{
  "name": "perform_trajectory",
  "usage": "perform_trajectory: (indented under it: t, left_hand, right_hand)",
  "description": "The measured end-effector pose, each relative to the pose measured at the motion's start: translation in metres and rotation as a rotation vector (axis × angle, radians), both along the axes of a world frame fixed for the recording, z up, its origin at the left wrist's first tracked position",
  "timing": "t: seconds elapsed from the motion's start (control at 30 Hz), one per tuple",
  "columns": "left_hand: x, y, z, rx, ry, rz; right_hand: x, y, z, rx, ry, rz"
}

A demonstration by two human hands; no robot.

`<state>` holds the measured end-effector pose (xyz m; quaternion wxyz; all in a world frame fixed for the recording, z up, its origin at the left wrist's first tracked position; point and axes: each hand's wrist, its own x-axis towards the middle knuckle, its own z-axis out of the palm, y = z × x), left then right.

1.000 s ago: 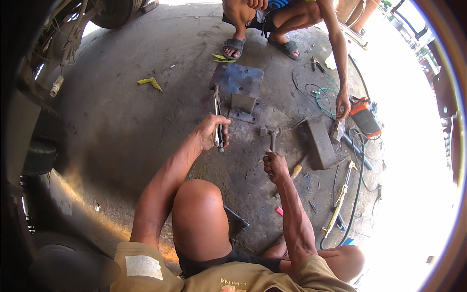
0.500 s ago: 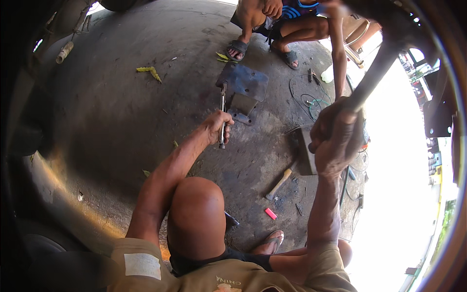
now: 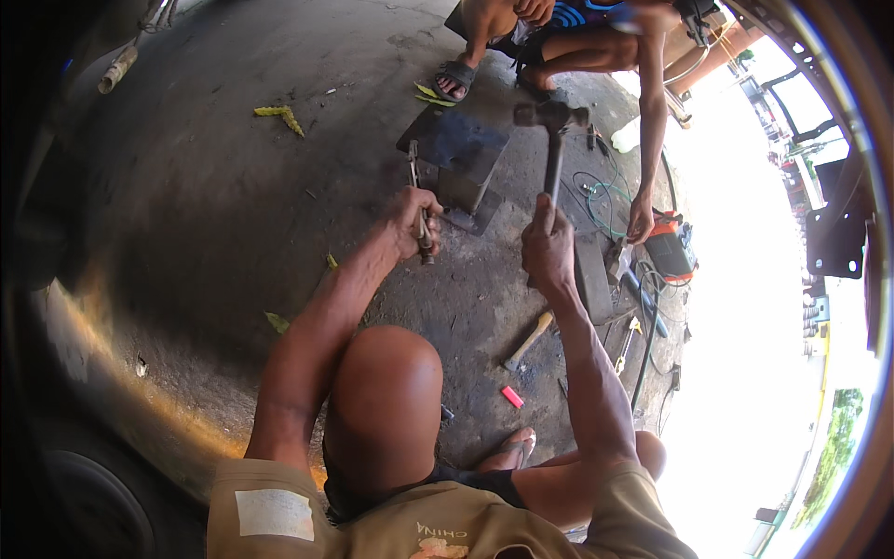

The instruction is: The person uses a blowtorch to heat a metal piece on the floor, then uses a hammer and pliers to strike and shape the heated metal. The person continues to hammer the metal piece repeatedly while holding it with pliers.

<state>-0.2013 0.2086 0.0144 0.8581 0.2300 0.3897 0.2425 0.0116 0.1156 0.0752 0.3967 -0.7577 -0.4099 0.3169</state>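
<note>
My left hand [image 3: 414, 224] is closed around locking pliers [image 3: 413, 168], whose jaws sit at the left edge of a dark flat metal plate [image 3: 475, 130]. The plate lies tilted over a squared metal block [image 3: 463, 189] on the floor. In my right hand [image 3: 548, 247] is a hammer [image 3: 553, 154], gripped by its handle with the dark head raised to the right of the plate. A gap shows between hammer and plate. What the pliers' jaws bite on is too small to make out fully.
A person [image 3: 596, 47] squats beyond the plate, one hand [image 3: 641, 219] reaching down near an orange-and-black machine [image 3: 669, 244] and cables. By my right forearm lie a long metal block [image 3: 592, 279], a wooden-handled tool [image 3: 529, 341] and a pink object [image 3: 512, 397]. Yellow leaves [image 3: 281, 118] lie farther left.
My right hand has swung the hammer forward and left, from close to the camera to beside the plate. The pliers and plate have tilted slightly. The other person's hand now shows by the machine.
</note>
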Motion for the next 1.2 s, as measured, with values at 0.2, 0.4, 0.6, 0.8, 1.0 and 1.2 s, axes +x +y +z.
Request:
perform_trajectory:
  t: [0.2,0.4,0.6,0.8,1.0,1.2]
  left_hand:
    - [0.004,0.004,0.005,0.003,0.091,-0.074]
    - [0.012,-0.005,0.000,0.014,0.129,-0.105]
    - [0.018,-0.013,0.005,0.014,0.148,-0.114]
    - [0.022,-0.011,0.006,0.016,0.097,-0.150]
    - [0.012,-0.002,0.005,-0.034,0.069,-0.102]
    - [0.015,-0.020,0.004,0.018,0.179,-0.092]
  right_hand:
    - [0.005,-0.026,0.105,0.362,-0.175,0.001]
    - [-0.049,-0.057,0.206,0.994,-0.182,-0.105]
    - [-0.014,-0.025,0.270,1.490,-0.027,0.225]
    - [0.009,-0.047,-0.012,0.005,-0.673,0.326]
    - [-0.020,-0.037,0.117,0.344,-0.307,0.054]
    - [-0.046,-0.048,0.236,1.151,-0.033,0.057]
